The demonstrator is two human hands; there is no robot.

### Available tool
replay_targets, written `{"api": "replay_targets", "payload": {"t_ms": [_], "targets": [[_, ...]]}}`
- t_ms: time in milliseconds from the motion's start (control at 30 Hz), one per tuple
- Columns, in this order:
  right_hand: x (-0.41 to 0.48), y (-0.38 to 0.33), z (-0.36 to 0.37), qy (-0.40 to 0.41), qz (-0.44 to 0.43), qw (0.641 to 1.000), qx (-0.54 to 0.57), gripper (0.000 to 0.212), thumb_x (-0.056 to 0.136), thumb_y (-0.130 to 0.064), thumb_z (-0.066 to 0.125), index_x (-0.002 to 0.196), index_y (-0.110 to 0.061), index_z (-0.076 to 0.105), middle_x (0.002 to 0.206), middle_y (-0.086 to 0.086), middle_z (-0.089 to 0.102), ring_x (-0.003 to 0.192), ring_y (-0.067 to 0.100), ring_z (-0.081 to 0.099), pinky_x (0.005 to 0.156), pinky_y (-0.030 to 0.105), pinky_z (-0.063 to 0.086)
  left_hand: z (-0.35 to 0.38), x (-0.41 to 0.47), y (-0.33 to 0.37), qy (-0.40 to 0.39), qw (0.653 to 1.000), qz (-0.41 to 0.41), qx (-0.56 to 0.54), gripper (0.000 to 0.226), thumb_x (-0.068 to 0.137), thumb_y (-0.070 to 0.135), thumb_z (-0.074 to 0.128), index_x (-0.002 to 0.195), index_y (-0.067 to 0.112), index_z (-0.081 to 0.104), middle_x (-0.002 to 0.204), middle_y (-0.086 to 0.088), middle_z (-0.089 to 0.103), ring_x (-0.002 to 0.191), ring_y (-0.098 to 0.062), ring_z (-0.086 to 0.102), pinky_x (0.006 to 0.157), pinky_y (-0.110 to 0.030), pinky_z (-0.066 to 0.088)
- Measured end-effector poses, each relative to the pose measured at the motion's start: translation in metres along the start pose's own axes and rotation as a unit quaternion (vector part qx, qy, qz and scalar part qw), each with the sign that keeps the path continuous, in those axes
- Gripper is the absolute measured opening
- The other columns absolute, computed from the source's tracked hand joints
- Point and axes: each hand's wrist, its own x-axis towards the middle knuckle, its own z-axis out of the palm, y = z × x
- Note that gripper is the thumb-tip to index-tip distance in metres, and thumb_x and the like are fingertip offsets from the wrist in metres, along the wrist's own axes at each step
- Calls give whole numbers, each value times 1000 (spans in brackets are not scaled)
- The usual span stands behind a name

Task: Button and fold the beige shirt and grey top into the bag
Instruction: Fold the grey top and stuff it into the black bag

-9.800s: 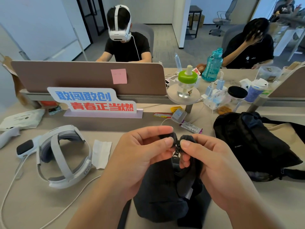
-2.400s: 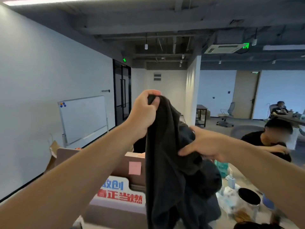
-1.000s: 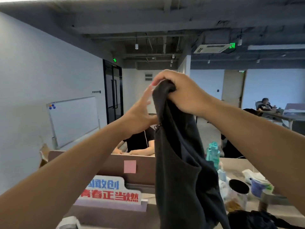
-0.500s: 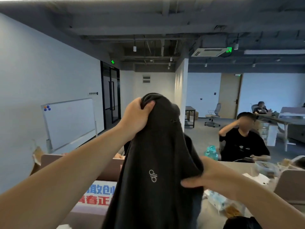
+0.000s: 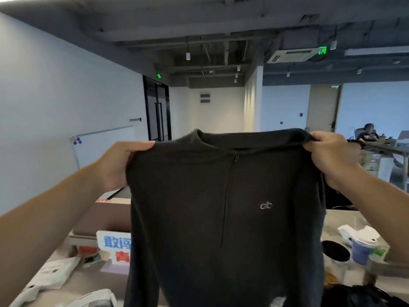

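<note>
I hold the dark grey long-sleeved top with a short zip at the neck point(image 5: 225, 209) up in front of me, spread flat and hanging above the desk. My left hand point(image 5: 120, 163) has its fingers curled tight around the fabric of one shoulder, thumb on top; my right hand point(image 5: 329, 156) pinches the other shoulder the same way. The zip runs down the middle from the collar, with a small silver logo point(image 5: 266, 205) beside it. Below, a white sign with blue and red characters point(image 5: 115, 247) peeks out from behind the top's left edge.
</note>
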Motion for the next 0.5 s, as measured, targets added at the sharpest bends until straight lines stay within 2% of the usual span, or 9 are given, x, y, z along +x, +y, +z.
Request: {"api": "replay_targets", "payload": {"t_ms": [33,100,167,233,300,333,400,467,500], "targets": [[1,-1,-2,6,-16,1000,-25,21,91,-9,49,78,-15,65,74,3,60,70,17,54,62,25,42,-3,-3,-1,-4,999,-7,33,30,39,30,86,61,17,71,65,-1,69,58,-11,66,57,-20,50],[5,-3,-7,26,-64,992,-106,17,93,-15,48,98,-11,64,83,5,60,77,18,53,59,27,37,-4,-6,-3,6,993,-20,115,28,60,29,82,58,18,57,56,2,57,49,-7,56,44,-16,42],[7,0,-12,37,-124,971,-200,19,95,-20,46,105,-10,58,89,7,57,82,23,51,65,30,36,-5,-2,-6,62,969,-9,239,28,84,29,67,66,16,50,58,0,52,54,-11,50,49,-21,38],[9,8,-17,50,-183,937,-294,21,97,-21,42,101,-6,57,80,10,56,74,27,50,63,34,38,-8,5,-8,136,899,63,412,33,93,27,57,66,15,41,61,-5,45,60,-18,42,55,-27,32],[8,17,-22,75,-188,926,-320,25,97,-22,42,92,-3,57,72,13,55,68,29,48,60,35,37,-8,10,-12,197,841,127,487,35,94,26,56,66,14,37,64,-8,44,64,-23,39,58,-31,32],[8,19,-23,89,-168,932,-308,27,97,-24,43,87,-2,56,70,13,53,68,30,47,59,35,35,-7,10,-12,211,842,135,478,32,93,28,56,69,13,40,67,-10,48,66,-24,42,60,-31,34],[7,23,-22,98,-82,960,-249,31,96,-25,44,81,0,55,71,13,51,71,29,46,56,34,30,0,7,-10,185,890,110,403,18,94,30,55,87,14,54,80,-9,60,74,-23,54,67,-29,42],[6,22,-16,81,43,989,-117,28,96,-25,46,80,-4,57,83,15,57,79,28,50,59,33,35,9,2,-5,99,937,45,333,19,95,29,52,110,20,60,97,-8,67,88,-19,62,71,-24,49],[4,19,-12,56,114,992,-26,24,95,-24,47,82,-8,58,92,14,61,84,28,53,67,33,40,12,0,-3,55,945,11,322,22,96,27,51,112,19,63,100,-6,69,90,-16,65,70,-21,51]]}}
